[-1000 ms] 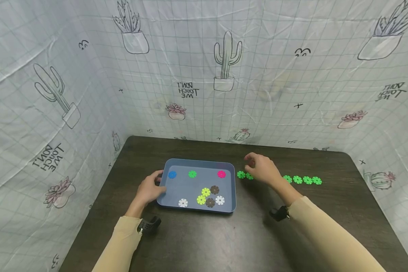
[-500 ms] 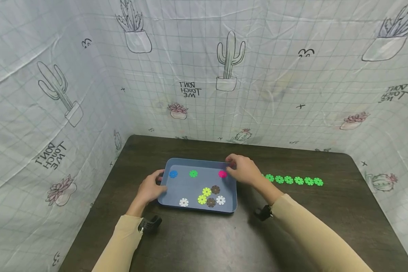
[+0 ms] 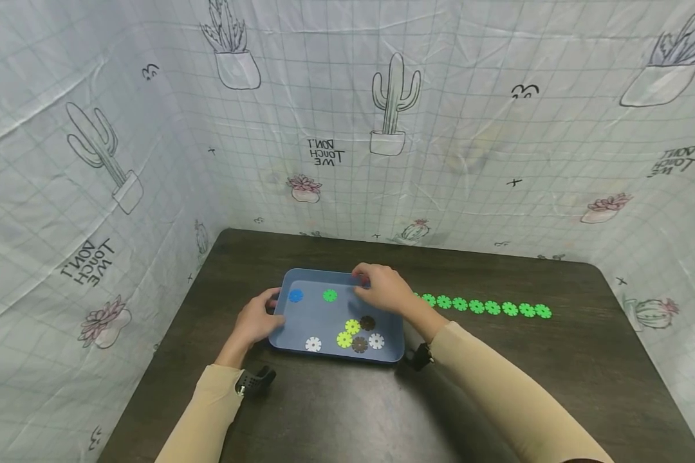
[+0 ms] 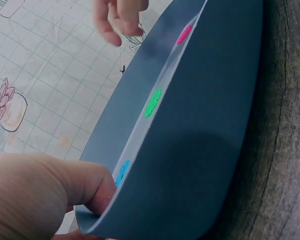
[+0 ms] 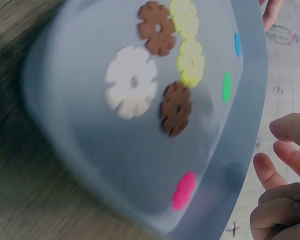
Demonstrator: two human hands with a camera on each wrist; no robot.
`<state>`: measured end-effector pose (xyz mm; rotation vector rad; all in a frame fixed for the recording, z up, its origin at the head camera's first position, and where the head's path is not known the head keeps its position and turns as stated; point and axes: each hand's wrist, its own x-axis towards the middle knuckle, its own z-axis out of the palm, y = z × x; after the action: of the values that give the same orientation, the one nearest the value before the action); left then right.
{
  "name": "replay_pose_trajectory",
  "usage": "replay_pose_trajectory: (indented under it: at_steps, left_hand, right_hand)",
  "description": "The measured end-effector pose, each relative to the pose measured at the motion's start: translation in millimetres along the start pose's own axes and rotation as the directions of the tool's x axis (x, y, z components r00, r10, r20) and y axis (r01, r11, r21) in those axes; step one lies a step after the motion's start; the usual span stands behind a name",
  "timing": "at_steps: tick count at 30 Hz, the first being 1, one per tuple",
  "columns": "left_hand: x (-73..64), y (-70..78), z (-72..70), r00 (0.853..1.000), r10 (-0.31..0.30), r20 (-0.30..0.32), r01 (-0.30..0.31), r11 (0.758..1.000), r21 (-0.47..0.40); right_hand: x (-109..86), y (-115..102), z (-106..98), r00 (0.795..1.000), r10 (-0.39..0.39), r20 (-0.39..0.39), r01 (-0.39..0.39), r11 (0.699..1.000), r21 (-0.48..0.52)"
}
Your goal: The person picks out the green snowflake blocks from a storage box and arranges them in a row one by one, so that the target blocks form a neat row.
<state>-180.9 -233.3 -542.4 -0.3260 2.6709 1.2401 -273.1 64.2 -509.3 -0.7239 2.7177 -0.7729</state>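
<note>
My left hand (image 3: 257, 319) grips the left wall of a blue-grey tray (image 3: 318, 331), thumb inside and fingers outside. Over the tray's far right part hovers my right hand (image 3: 384, 287), its fingers loosely bent and nothing between them. Inside the tray lie notched discs: a blue disc (image 3: 296, 296) and a green disc (image 3: 330, 295) along the far side, two yellow discs (image 3: 344, 339), two brown discs (image 3: 360, 344) and two white discs (image 3: 313, 344) nearer the front. A pink disc (image 5: 184, 191) shows in the right wrist view; in the head view my right hand covers it.
A row of linked green discs (image 3: 476, 307) runs across the dark wooden table (image 3: 347, 411) to the right of the tray, its left end behind my right wrist. Cloth printed with cacti (image 3: 389, 103) hangs close behind the table and along its sides.
My right hand has moved left from above the green row to over the tray, uncovering more of the row and hiding the pink disc. My left hand keeps its hold on the tray.
</note>
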Motion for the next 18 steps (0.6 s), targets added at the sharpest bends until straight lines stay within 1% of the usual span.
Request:
replay_pose_trajectory:
  at_steps: [8, 14, 18]
  left_hand:
    - [1.0, -2.2, -0.2, 1.0, 0.001, -0.004, -0.001, 1.0, -0.006]
    - [2.3, -1.4, 1.0, 1.0, 0.01, -0.007, -0.01, 1.0, 0.0]
    - [2.8, -1.3, 1.8, 1.0, 0.006, -0.012, -0.006, 1.0, 0.004]
  right_hand:
    - [18.5, -19.4, 8.5, 0.997, -0.023, 0.074, 0.026, 0.999, -0.038]
    - [26.8, -23.1, 15.3, 0.991, 0.02, 0.135, -0.009, 0.997, -0.081]
    - [29.5, -23.9, 20.5, 0.988, 0.024, 0.151, -0.01, 0.996, -0.092]
